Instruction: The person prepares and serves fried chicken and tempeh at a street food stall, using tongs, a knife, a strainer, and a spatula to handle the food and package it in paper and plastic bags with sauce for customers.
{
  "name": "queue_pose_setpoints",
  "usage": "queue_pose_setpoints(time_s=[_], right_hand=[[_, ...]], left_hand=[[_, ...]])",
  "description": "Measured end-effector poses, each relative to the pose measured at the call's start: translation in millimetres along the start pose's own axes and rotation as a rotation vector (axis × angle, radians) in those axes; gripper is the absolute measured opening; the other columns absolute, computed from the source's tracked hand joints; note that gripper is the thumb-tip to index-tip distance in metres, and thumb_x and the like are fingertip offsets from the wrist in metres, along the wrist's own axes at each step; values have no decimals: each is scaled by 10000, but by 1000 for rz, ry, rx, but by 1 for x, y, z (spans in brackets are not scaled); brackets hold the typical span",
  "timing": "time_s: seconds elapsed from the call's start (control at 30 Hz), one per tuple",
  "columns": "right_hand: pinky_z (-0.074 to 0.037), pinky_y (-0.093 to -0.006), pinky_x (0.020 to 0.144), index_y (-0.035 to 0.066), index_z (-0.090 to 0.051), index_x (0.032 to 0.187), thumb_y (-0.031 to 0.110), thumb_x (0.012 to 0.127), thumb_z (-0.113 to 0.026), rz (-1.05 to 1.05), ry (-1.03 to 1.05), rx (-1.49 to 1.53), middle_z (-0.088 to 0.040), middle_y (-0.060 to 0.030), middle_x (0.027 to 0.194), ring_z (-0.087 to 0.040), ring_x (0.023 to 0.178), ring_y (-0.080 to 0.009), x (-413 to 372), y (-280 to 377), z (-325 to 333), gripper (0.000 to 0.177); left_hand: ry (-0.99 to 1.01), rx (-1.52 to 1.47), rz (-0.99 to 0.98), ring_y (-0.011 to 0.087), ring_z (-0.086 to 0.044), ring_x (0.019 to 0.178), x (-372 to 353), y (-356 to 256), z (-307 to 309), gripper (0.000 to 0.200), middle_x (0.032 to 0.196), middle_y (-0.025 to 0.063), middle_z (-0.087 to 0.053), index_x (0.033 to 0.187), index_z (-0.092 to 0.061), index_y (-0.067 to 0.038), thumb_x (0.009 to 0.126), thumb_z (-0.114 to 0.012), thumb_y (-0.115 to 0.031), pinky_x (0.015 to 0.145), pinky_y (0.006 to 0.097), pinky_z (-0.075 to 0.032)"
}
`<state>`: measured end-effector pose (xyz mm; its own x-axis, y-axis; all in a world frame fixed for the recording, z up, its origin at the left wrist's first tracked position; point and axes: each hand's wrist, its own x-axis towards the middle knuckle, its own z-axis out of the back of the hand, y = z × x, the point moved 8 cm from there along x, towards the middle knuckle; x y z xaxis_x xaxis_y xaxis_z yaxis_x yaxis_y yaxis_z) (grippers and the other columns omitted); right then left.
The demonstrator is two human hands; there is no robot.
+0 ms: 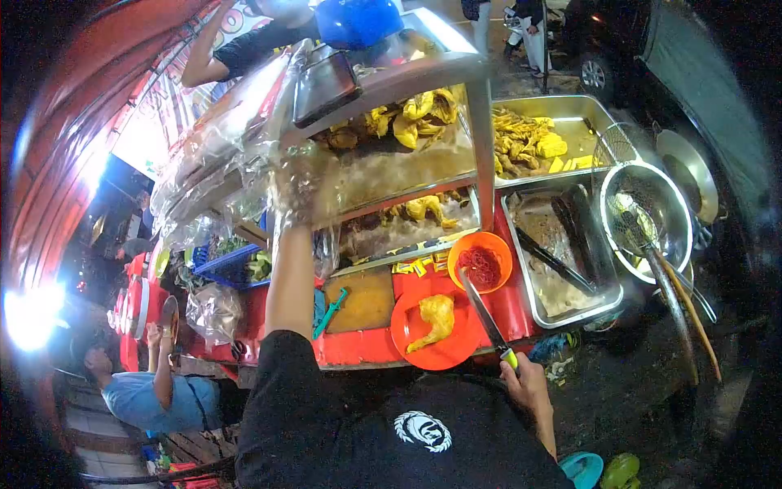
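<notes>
In my right hand (528, 381) is a knife (486, 320) with a green and black handle, its blade tip over an orange bowl (484, 262) of red shreds. Left of the blade, a yellow chicken piece (434, 321) lies on a red plate (406, 332). My left hand (300, 183) reaches up among clear plastic bags (220, 171) beside the glass case; it is smeared by motion and its fingers cannot be made out. A wooden board (358, 300) and a teal tool (330, 313) sit below that arm.
Chicken trays (411, 167) fill the case. At the right are a metal tray (601, 106), a tray with tongs (607, 307), and a strainer on a bowl (688, 236). One person (167, 398) stands at the left, another (244, 41) behind the case.
</notes>
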<state>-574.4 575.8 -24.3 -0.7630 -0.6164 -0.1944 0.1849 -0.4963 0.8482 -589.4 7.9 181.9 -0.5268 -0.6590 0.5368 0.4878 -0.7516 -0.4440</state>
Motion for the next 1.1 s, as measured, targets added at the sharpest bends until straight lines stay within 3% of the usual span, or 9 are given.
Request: queue_pose_setpoints(time_s=[0.23, 0.43, 0.57, 0.63, 0.77, 0.87, 0.9, 1.0, 1.1], right_hand=[[-481, -461, 611, 33, -579, 960, 231, 891, -614, 99, 13, -67, -622, -230, 783, -613, 744, -428, 8, 26, -11, 212], [-472, -446, 593, 30, -582, 968, 237, 896, -607, 52, -61, -18, -620, -216, 744, -619, 706, -414, -11, 19, -15, 220], [-476, -412, 582, 38, -592, 955, 234, 909, -584, 25, -87, -22, -615, -185, 692, -632, 647, -365, -16, 20, -15, 202], [-477, -337, 539, 1, -571, 866, 194, 926, -573, 55, -108, -65, -649, -137, 667, -663, 612, -247, -13, 27, -17, 203], [-479, -332, 549, 3, -579, 889, 186, 926, -564, 140, -78, -93, -647, -128, 668, -664, 618, -236, -3, 45, -24, 187], [-477, -409, 581, 34, -586, 910, 267, 908, -583, 91, -25, -76, -627, -157, 685, -638, 641, -345, 8, 54, -36, 233], [-477, -409, 581, 34, -586, 910, 267, 908, -583, 80, -7, -86, -627, -157, 685, -638, 641, -345, 10, 58, -42, 233], [-468, -440, 574, 17, -563, 850, 307, 908, -574, 221, 28, -38, -622, -180, 685, -626, 637, -374, 23, 73, -66, 296], [-460, -469, 585, 5, -567, 854, 331, 908, -573, 126, 161, -200, -620, -214, 707, -611, 664, -416, 33, 85, -104, 331]], left_hand=[[117, 46, 15, 274, -435, 1241, 17, -12, -13, 640, 1350, 117, -419, 1425, -316, -55, 911, -519, -378, 1068, 431, -315], [184, -143, 69, 267, -460, 1205, 2, -1, 21, 609, 1291, 114, -470, 1406, -348, -48, 910, -542, -342, 1046, 419, -337], [223, -318, 85, 262, -477, 1181, -33, -10, 51, 588, 1251, 112, -504, 1394, -370, -43, 910, -558, -318, 1031, 411, -351], [232, -382, 94, 260, -485, 1169, -56, -16, 62, 577, 1232, 110, -521, 1387, -381, -41, 909, -566, -306, 1024, 407, -359], [234, -474, 152, 255, -502, 1145, -105, -18, 76, 557, 1192, 108, -554, 1375, -402, -36, 909, -581, -282, 1009, 400, -373], [241, -528, 286, 252, -515, 1128, -156, -8, 92, 541, 1162, 106, -580, 1366, -418, -32, 909, -593, -264, 998, 394, -385], [250, -556, 364, 250, -519, 1122, -175, -1, 94, 536, 1152, 106, -588, 1363, -424, -31, 909, -597, -258, 995, 392, -388], [265, -932, 691, 247, -531, 1104, -234, 27, 56, 521, 1123, 104, -613, 1353, -440, -28, 908, -609, -240, 984, 386, -399], [154, -2203, 988, 246, -534, 1131, -318, 71, -36, 366, 1180, 109, -599, 1271, -503, -48, 973, -457, -254, 1005, 394, -415]])
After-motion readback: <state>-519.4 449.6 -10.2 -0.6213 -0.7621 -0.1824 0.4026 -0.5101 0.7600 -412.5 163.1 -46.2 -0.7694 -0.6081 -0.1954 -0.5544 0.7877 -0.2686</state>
